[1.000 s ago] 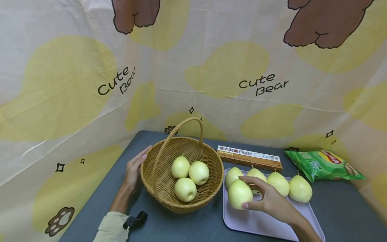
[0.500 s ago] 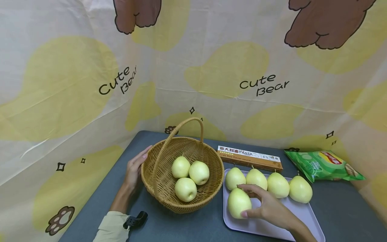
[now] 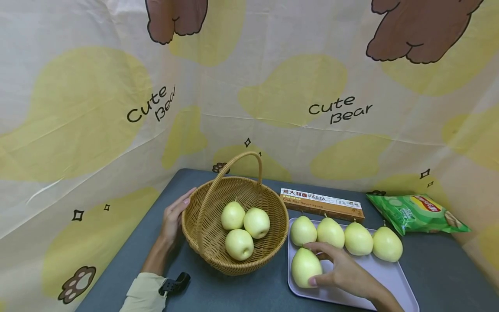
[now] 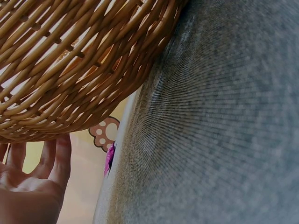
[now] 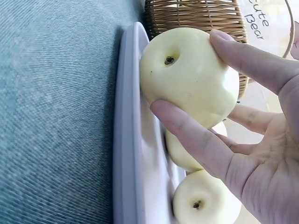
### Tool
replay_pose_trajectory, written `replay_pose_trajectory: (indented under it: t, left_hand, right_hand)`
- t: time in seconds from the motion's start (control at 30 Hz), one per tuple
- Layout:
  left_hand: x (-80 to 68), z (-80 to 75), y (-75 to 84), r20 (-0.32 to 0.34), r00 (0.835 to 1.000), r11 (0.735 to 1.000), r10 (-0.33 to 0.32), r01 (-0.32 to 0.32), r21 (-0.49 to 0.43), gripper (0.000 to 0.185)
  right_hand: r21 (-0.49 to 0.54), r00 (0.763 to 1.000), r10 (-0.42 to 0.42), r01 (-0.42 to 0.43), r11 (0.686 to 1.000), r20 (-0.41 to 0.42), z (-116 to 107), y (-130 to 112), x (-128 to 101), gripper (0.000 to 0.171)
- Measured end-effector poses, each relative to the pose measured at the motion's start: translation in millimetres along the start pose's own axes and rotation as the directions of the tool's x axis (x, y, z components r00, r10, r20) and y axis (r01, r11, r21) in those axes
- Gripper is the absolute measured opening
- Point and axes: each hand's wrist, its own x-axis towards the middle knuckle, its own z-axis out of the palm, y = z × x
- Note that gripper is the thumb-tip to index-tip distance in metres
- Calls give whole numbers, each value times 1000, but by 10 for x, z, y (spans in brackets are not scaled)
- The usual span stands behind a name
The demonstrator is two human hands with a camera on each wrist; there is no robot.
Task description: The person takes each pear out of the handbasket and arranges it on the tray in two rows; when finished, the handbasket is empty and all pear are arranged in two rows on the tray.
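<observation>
My right hand [image 3: 338,273] grips a pale green pear [image 3: 305,266] lying on the front left of a lilac tray [image 3: 386,277]; the right wrist view shows thumb and fingers [image 5: 196,140] wrapped round that pear [image 5: 187,74]. Several more pears [image 3: 347,236] stand in a row along the tray's back. A wicker basket [image 3: 210,251] with a hoop handle holds three pale green apples [image 3: 245,232]. My left hand [image 3: 173,216] rests with straight fingers against the basket's left wall; its fingers [image 4: 56,158] show beside the weave [image 4: 79,60].
A flat pasta box [image 3: 321,203] lies behind the tray. A green crisp bag [image 3: 415,212] lies at the back right. The dark table [image 3: 448,268] is walled by a bear-print cloth on three sides. A black strap sits by my left sleeve [image 3: 146,292].
My right hand has brought the pear down and toward me, from in front of the row of pears onto the tray's front left. The left hand and basket have not moved.
</observation>
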Motion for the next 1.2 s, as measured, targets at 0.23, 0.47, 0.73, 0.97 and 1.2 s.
replay_pose_trajectory:
  t: [0.23, 0.47, 0.73, 0.97, 1.2]
  left_hand:
    - [4, 3, 2, 1, 1000, 1000, 2, -2, 0, 48]
    - [1, 7, 5, -1, 1000, 1000, -4, 4, 8, 48]
    - [3, 9, -2, -6, 1000, 1000, -16, 16, 0, 49]
    - [-3, 12, 0, -7, 1000, 1000, -8, 8, 3, 48]
    - [2, 10, -5, -4, 1000, 1000, -2, 2, 2, 48]
  right_hand:
    - [29, 1000, -13, 12, 1000, 21, 29, 32, 5, 66]
    - [33, 999, -26, 24, 999, 43, 50, 32, -5, 69]
    - [63, 995, 16, -22, 998, 95, -13, 29, -42, 72]
    - [66, 995, 4, -10, 998, 100, -39, 48, -77, 74]
    - [49, 998, -20, 17, 999, 64, -60, 57, -105, 72]
